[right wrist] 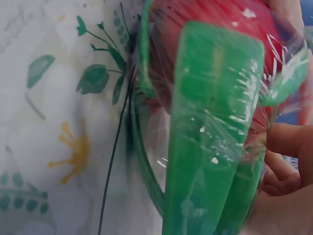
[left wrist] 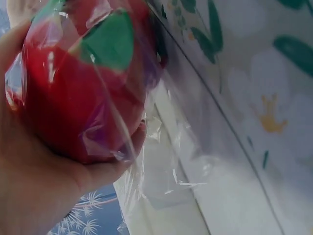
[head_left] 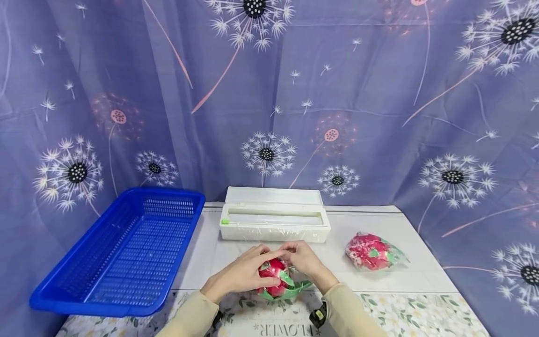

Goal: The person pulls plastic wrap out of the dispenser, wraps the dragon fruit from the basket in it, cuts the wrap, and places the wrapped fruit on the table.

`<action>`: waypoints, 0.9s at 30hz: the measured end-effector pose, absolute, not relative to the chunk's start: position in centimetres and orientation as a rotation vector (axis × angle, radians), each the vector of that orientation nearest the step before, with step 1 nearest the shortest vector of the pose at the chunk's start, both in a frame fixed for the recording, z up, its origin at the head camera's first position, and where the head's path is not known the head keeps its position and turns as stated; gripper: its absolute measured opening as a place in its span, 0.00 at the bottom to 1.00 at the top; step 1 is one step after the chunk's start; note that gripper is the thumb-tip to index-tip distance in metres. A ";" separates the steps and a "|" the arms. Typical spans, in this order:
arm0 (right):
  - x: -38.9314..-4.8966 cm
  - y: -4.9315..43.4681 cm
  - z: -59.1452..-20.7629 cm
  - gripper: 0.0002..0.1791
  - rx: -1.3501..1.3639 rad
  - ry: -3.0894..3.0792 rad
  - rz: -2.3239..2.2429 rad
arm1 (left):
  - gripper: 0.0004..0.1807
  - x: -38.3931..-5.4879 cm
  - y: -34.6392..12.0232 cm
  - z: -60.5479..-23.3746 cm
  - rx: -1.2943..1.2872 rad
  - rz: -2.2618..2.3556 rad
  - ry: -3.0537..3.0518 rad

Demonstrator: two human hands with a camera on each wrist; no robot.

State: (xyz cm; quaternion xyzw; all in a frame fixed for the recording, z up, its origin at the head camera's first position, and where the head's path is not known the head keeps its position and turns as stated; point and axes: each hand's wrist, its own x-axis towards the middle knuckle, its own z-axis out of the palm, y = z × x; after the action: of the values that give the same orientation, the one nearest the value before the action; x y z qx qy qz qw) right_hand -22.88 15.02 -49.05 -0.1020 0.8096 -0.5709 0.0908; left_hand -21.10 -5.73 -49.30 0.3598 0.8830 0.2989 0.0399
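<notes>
In the head view a red dragon fruit (head_left: 274, 271) with green leaf tips lies near the table's front, partly wrapped in clear cling film (left wrist: 105, 93). My left hand (head_left: 246, 271) grips its left side, thumb across the front in the head view. On the far right side of the fruit, my right hand (head_left: 306, 260) has its fingers curled and pinches the film. Long green leaves (right wrist: 210, 122) under the film fill the right wrist view. The fingertips of both hands meet above the fruit, where the film between them is hard to make out.
Behind the hands stands a white cling film dispenser (head_left: 273, 232) with its lid raised and a green slider. A second wrapped dragon fruit (head_left: 370, 252) lies at the right. A blue plastic basket (head_left: 168, 281) stands at the left. Flowered cloth (head_left: 404, 313) covers the front edge.
</notes>
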 end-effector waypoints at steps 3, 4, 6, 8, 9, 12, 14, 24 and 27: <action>-22.9 14.8 -49.0 0.07 -0.229 2.323 -1.746 | 0.33 -21.2 -5.5 -49.2 1.088 0.933 2.709; -22.9 14.8 -49.0 0.08 -0.217 2.327 -1.741 | 0.31 -21.2 -5.3 -49.1 1.071 0.930 2.722; -22.9 14.8 -49.0 0.08 -0.207 2.352 -1.725 | 0.29 -21.0 -5.0 -49.0 1.029 0.942 2.742; -22.8 14.8 -49.0 0.08 -0.201 2.365 -1.716 | 0.27 -20.8 -4.7 -48.8 1.005 0.953 2.763; -22.8 14.9 -49.0 0.08 -0.199 2.371 -1.708 | 0.26 -20.7 -4.6 -48.7 0.998 0.967 2.767; -22.7 15.0 -49.0 0.08 -0.210 2.387 -1.689 | 0.22 -20.6 -4.3 -48.6 0.993 1.022 2.786; -22.7 15.0 -49.1 0.08 -0.226 2.396 -1.671 | 0.19 -20.5 -4.1 -48.6 0.990 1.049 2.819; -22.8 15.4 -50.7 0.06 -0.393 2.623 -1.439 | 0.07 -20.2 -2.0 -49.0 0.827 0.944 3.116; -22.8 15.5 -50.9 0.03 -0.376 2.619 -1.441 | 0.07 -20.3 -1.6 -49.0 0.796 0.914 3.135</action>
State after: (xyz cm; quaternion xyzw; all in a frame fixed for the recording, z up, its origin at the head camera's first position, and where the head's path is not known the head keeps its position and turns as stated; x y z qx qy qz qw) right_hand -22.84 15.55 -50.95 -0.1246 0.8675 -0.4773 0.0646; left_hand -20.34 -1.62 -49.04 0.2354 0.9271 0.2702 -0.1095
